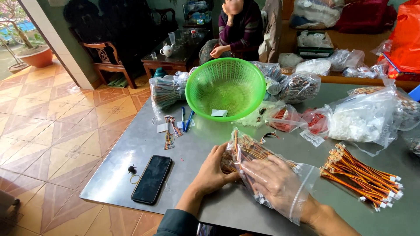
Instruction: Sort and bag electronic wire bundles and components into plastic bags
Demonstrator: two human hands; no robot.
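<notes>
From the head camera, your right hand [275,181] is pushed inside a clear zip bag [267,175] lying on the grey metal table [131,153], fingers spread flat over the orange-and-yellow wire harnesses [249,150] packed in it — whether it has closed on any of them, you cannot tell through the plastic. Your left hand [214,168] cups the bag's near side from outside, fingers curled against it and holding it steady.

To the right of the bag, apart from it, a loose bundle of the same wires with white connectors [363,177] lies on the table. A green plastic basket [225,87] stands beyond the bag, and a black phone [152,178] lies face up to your left, well clear.

You look to be mid-way through handling the bagged wires — reaching in while the other hand braces. The next move calls for a firm pinch on a bunch and a steady hold on the bag's mouth, so the plastic does not drag along.
</notes>
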